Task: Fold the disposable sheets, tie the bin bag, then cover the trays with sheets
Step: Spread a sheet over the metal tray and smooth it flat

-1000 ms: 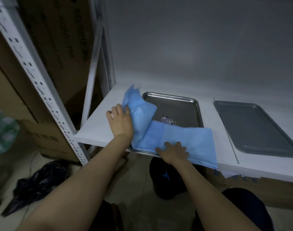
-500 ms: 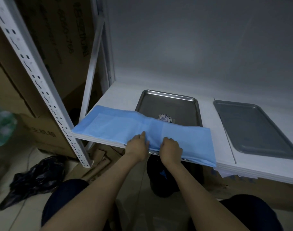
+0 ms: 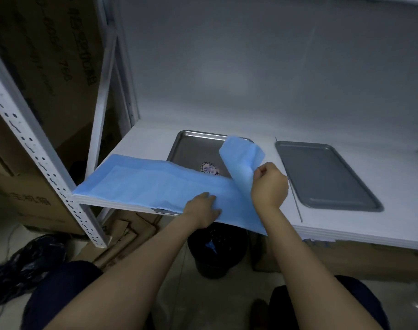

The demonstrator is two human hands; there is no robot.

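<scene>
It is dim in here, with a cold grey-blue cast over everything. The back wall (image 3: 227, 75) carries one soft pale patch of light, and the white shelf (image 3: 146, 141) is the brightest surface, free of hard shadows. Below it the floor (image 3: 179, 303) sinks into gloom and the bin (image 3: 215, 256) is nearly black. The steel tray (image 3: 193, 146) gives a dull sheen. The lifted end of the blue sheet (image 3: 150, 184) is smeared by motion. At the left edge the perforated upright (image 3: 36, 158) bows with lens distortion, and print on the cardboard boxes (image 3: 48, 55) goes soft.
</scene>
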